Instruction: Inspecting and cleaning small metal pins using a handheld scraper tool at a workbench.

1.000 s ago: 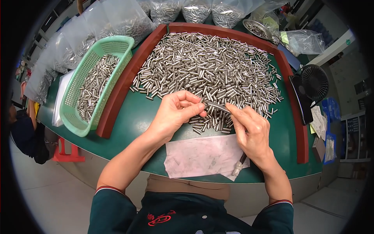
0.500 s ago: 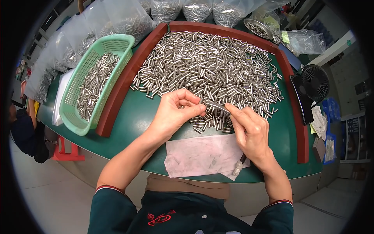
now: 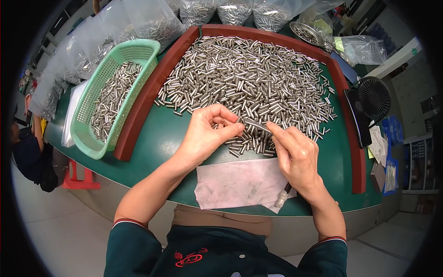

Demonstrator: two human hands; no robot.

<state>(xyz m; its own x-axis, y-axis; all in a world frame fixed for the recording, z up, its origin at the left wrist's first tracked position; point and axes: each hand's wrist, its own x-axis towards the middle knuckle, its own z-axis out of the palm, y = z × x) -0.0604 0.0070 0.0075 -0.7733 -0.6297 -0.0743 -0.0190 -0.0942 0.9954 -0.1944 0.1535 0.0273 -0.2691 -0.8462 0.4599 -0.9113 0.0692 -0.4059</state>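
Hands (image 3: 299,150), thin tool (image 3: 256,125), heaped metal pins (image 3: 249,74)

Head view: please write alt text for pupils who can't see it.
A person's right hand holds a thin dark tool, its end by the left hand, over a heap of small metal rods. Red bars border it on a green table; a green basket holding more stands left.

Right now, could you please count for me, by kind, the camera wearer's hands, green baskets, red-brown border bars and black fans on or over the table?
Hands: 2 (left hand, right hand)
Green basket: 1
Red-brown bars: 3 (left bar, far bar, right bar)
Black fan: 1
Total: 7
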